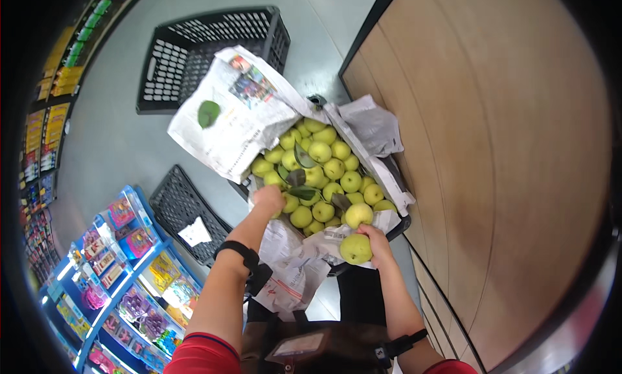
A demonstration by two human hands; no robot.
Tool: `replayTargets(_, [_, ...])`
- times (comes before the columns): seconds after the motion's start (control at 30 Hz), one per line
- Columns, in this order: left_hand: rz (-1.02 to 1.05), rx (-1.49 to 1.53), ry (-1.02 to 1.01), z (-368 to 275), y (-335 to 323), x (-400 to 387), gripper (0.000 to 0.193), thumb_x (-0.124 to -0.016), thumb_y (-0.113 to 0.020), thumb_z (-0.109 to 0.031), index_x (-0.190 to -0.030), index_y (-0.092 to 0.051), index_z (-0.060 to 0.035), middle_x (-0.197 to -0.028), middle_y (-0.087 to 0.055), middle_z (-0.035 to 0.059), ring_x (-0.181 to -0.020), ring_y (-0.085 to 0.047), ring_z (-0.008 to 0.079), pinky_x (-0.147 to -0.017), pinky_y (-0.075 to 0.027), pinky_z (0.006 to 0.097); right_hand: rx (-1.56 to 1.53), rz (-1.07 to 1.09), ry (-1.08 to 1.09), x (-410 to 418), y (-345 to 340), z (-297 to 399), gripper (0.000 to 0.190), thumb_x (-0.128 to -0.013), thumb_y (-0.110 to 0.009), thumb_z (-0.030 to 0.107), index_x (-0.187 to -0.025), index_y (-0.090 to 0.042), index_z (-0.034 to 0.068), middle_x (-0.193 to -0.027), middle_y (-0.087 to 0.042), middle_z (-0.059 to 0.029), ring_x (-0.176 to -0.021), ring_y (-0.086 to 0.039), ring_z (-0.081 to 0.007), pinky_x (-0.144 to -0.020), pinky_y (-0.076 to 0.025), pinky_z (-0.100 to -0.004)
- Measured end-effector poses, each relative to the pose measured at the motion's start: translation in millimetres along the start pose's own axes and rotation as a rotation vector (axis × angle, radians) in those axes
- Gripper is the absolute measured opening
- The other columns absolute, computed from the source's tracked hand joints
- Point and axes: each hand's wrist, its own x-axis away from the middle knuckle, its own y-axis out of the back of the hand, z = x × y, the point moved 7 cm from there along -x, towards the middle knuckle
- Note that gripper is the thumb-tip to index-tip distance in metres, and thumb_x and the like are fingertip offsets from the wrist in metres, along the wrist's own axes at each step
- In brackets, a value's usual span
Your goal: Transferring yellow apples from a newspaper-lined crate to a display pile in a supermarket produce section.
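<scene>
A dark plastic crate lined with newspaper [243, 116] holds many yellow-green round fruits [322, 211], with several leaves [303, 193] lying among them. My left hand [268, 199] reaches in at the crate's left edge, its fingers bent around or against a fruit there; the grip is partly hidden. At the near right corner my right hand [376, 245] holds a yellow-green fruit [355, 249] over the newspaper flap. A second, yellower fruit [359, 215] touches or lies just beyond my right fingertips. One green leaf [209, 114] rests on the folded-back newspaper at upper left.
An open black plastic crate [165, 72] stands on the grey floor beyond the fruit. Another black perforated crate [187, 204], bearing a torn white paper [195, 232], is at left. Blue lit shelves [116, 296] with packaged goods stand lower left; a wood-panelled surface [486, 131] fills the right.
</scene>
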Motion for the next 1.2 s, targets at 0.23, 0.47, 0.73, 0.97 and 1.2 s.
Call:
replayTargets(0.23, [0.498, 0.890, -0.541, -63, 9, 87, 0.040, -0.077, -0.058, -0.040, -0.096, -0.059, -0.0039, -0.083, -0.061, 0.0091, -0.076, -0.058, 0.0199, -0.067, -0.046, 0.0327, 0.117, 0.051, 0.084, 84, -3, 29, 0.013, -0.076, -0.053, 0.016, -0.080, -0.061, 0.007, -0.074, -0.060, -0.0055, -0.065, -0.059, -0.0157, -0.058, -0.048, -0.0297])
replayTargets(0.47, [0.878, 0.874, -0.862, -51, 68, 303, 0.076, -0.080, -0.052, -0.051, -0.135, -0.021, -0.0089, -0.119, -0.046, 0.0160, -0.099, -0.051, 0.0272, -0.082, -0.044, 0.0405, 0.862, 0.608, 0.438, 261, -92, 61, 0.027, -0.080, -0.050, 0.029, -0.076, -0.062, 0.005, -0.074, -0.061, -0.0043, -0.063, -0.052, -0.0120, -0.061, -0.043, -0.0304])
replayTargets(0.73, [0.916, 1.214, -1.042, -103, 171, 490, 0.076, -0.080, -0.045, -0.057, -0.134, -0.023, -0.0091, -0.107, -0.051, 0.0189, -0.087, -0.055, 0.0293, -0.075, -0.045, 0.0423, -0.367, 0.771, 0.439, 503, 23, 137, 0.034, -0.082, -0.047, 0.038, -0.085, -0.061, 0.006, -0.084, -0.062, -0.0111, -0.071, -0.060, -0.0245, -0.070, -0.049, -0.0348])
replayTargets(0.97, [1.346, 1.364, -1.050, -211, 228, 622, 0.055, -0.074, -0.046, -0.037, -0.119, -0.039, -0.0058, -0.095, -0.054, 0.0198, -0.082, -0.051, 0.0331, -0.075, -0.040, 0.0441, -0.648, 0.492, 1.105, 681, 268, 197, 0.057, -0.073, -0.058, 0.038, -0.118, -0.043, 0.006, -0.113, -0.050, -0.0181, -0.102, -0.050, -0.0432, -0.077, -0.046, -0.0526])
replayTargets(1.2, [1.042, 1.339, -1.262, -343, 239, 670, 0.080, -0.079, -0.030, -0.068, -0.130, -0.031, -0.0065, -0.087, -0.056, 0.0220, -0.068, -0.056, 0.0314, -0.063, -0.044, 0.0440, -0.498, 0.089, 1.242, 758, 448, 333, 0.042, -0.075, -0.058, 0.029, -0.109, -0.047, 0.008, -0.107, -0.053, -0.0111, -0.097, -0.055, -0.0251, -0.083, -0.044, -0.0479])
